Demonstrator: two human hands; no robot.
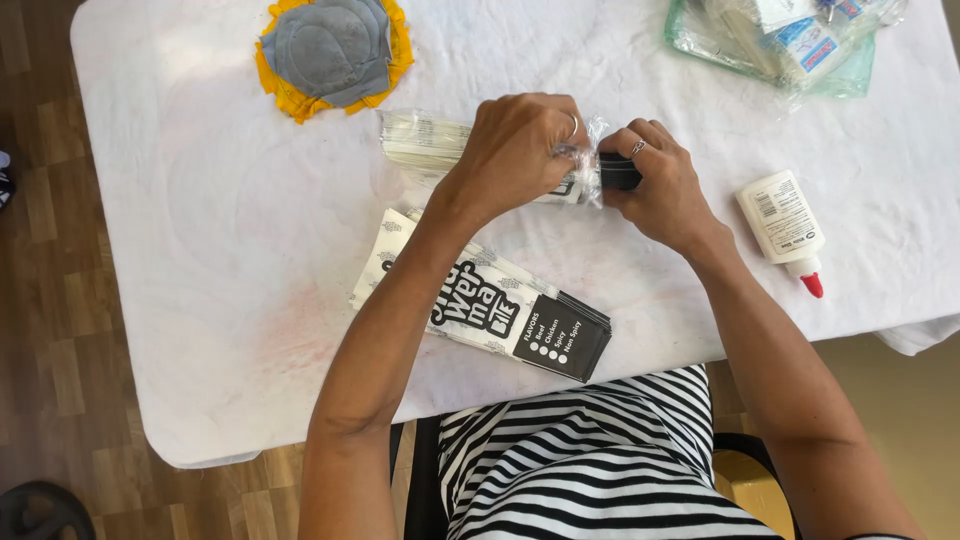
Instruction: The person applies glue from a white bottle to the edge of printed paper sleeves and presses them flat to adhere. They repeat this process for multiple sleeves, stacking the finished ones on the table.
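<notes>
My left hand (520, 145) grips a clear plastic pack of flat paper sleeves (425, 140) that lies on the white table (200, 230). At the pack's right end, my right hand (655, 185) pinches the black ends of the sleeves where they poke out of the plastic. A loose stack of white and black printed paper sleeves (520, 315) lies near the table's front edge, partly under my left forearm.
A white glue bottle with a red cap (785, 225) lies at the right. Grey fabric rounds on yellow cloth (330, 45) sit at the back left. A clear bag of packets (790, 40) rests at the back right. Wooden floor shows at the left.
</notes>
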